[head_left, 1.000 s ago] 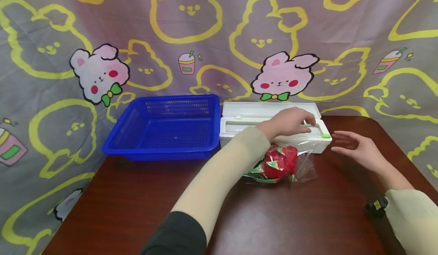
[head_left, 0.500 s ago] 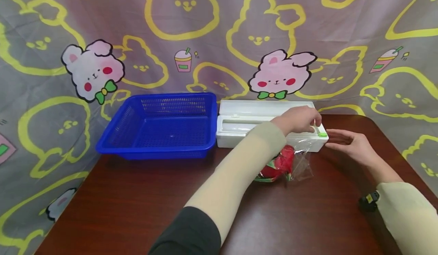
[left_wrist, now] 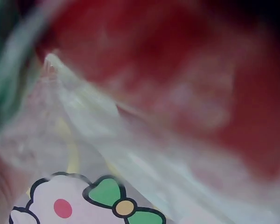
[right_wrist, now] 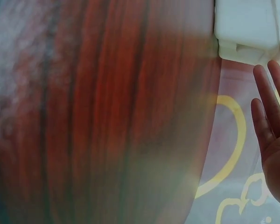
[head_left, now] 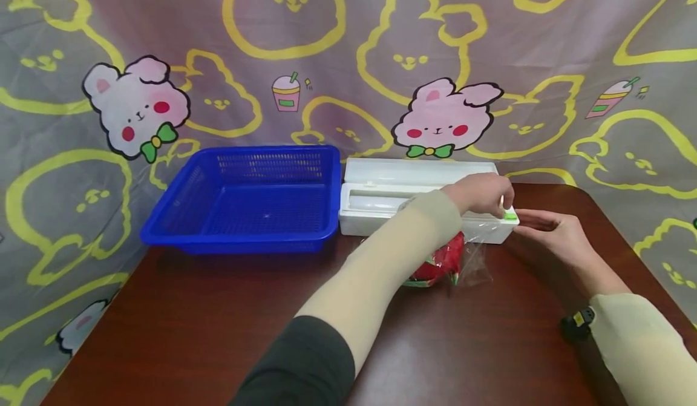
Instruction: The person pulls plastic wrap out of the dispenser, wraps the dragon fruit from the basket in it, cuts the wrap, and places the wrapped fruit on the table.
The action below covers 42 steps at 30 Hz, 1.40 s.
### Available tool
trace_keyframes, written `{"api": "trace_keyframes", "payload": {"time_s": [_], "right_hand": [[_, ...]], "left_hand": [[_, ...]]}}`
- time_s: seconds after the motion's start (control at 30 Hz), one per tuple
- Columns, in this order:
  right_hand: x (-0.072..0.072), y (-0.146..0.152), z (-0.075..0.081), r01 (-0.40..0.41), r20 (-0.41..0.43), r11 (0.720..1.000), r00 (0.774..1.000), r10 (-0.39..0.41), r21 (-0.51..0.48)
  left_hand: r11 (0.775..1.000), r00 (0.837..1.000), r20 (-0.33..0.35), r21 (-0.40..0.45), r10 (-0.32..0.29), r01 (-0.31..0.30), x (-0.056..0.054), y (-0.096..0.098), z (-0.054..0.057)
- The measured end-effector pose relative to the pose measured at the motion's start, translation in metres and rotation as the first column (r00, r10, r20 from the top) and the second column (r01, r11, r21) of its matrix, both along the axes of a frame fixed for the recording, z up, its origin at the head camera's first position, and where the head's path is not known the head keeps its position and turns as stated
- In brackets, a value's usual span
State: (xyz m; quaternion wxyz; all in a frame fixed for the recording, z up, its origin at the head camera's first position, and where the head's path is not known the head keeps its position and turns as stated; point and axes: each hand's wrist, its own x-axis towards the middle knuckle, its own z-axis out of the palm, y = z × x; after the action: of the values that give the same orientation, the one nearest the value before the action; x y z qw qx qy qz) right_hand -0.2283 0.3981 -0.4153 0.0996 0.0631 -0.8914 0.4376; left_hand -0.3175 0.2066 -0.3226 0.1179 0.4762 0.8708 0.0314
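Observation:
A white cling film dispenser lies lengthwise at the back of the table, its lid raised behind it. My left hand reaches across to its right end, fingers bent down and pinching the small green slide cutter at the corner. My right hand touches the dispenser's right end with fairly straight fingers; those fingers also show in the right wrist view. In front of the box sits a red dragon fruit with green tips, partly hidden by my left sleeve. Clear film spreads from it towards the box.
A blue plastic basket stands left of the dispenser, close against it. The brown wooden table ends at a patterned cloth hung behind. Blurred red and clear film fill most of the left wrist view.
My left hand has moved right along the dispenser to the green cutter, its fingers lowering onto it. My right hand has come in against the box's right end. The head view has shifted slightly.

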Motion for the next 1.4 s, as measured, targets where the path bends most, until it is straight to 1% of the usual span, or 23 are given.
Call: {"api": "trace_keyframes", "payload": {"time_s": [0.07, 0.2, 0.27, 0.43, 0.63, 0.67, 0.77, 0.9, 1.0, 1.13, 1.27, 1.4], "right_hand": [[0.000, 0.002, -0.001, -0.003, -0.007, 1.000, 1.000, 0.003, -0.008], [0.000, 0.003, -0.002, -0.009, 0.007, 1.000, 1.000, 0.009, -0.028], [0.000, 0.002, -0.002, -0.004, 0.015, 1.000, 1.000, 0.004, -0.028], [0.000, 0.001, 0.000, 0.024, 0.012, 1.000, 1.000, -0.024, -0.007], [0.000, 0.000, 0.001, 0.040, 0.011, 0.999, 0.999, -0.041, 0.020], [0.000, 0.000, 0.001, 0.043, 0.013, 0.999, 0.999, -0.043, 0.026], [-0.001, 0.001, 0.002, 0.054, 0.013, 0.998, 0.998, -0.055, 0.043], [0.000, 0.001, 0.002, 0.068, 0.024, 0.997, 0.997, -0.069, 0.038], [0.000, 0.000, 0.002, 0.076, 0.032, 0.997, 0.997, -0.077, 0.025], [0.000, -0.001, 0.002, 0.089, 0.042, 0.996, 0.995, -0.090, 0.010], [0.000, -0.002, 0.003, 0.082, 0.033, 0.997, 0.996, -0.082, -0.005], [0.002, -0.001, 0.003, 0.067, 0.025, 0.998, 0.997, -0.067, -0.001]], "left_hand": [[1.000, 1.000, 0.013, -0.004, 0.018, -0.018, 0.000, 0.005, -0.001], [0.999, 0.998, 0.042, 0.003, 0.041, -0.041, -0.002, 0.012, -0.005], [0.998, 0.997, 0.056, 0.025, 0.050, -0.052, -0.004, 0.014, -0.008], [0.996, 0.997, 0.057, 0.073, 0.051, -0.055, -0.008, 0.016, -0.012], [0.998, 0.995, 0.082, 0.041, 0.053, -0.056, -0.010, 0.018, -0.015], [0.998, 0.995, 0.080, 0.036, 0.055, -0.058, -0.010, 0.019, -0.015], [0.999, 0.998, 0.039, 0.030, 0.042, -0.043, -0.010, 0.019, -0.015], [0.999, 1.000, 0.007, 0.033, 0.028, -0.028, -0.009, 0.021, -0.016], [0.999, 1.000, 0.007, 0.037, 0.031, -0.031, -0.009, 0.021, -0.017], [0.998, 0.999, 0.001, 0.042, 0.051, -0.051, -0.007, 0.022, -0.017], [0.997, 0.998, -0.013, 0.047, 0.069, -0.069, -0.004, 0.022, -0.014], [0.996, 0.997, -0.013, 0.041, 0.075, -0.074, 0.001, 0.021, -0.009]]}}
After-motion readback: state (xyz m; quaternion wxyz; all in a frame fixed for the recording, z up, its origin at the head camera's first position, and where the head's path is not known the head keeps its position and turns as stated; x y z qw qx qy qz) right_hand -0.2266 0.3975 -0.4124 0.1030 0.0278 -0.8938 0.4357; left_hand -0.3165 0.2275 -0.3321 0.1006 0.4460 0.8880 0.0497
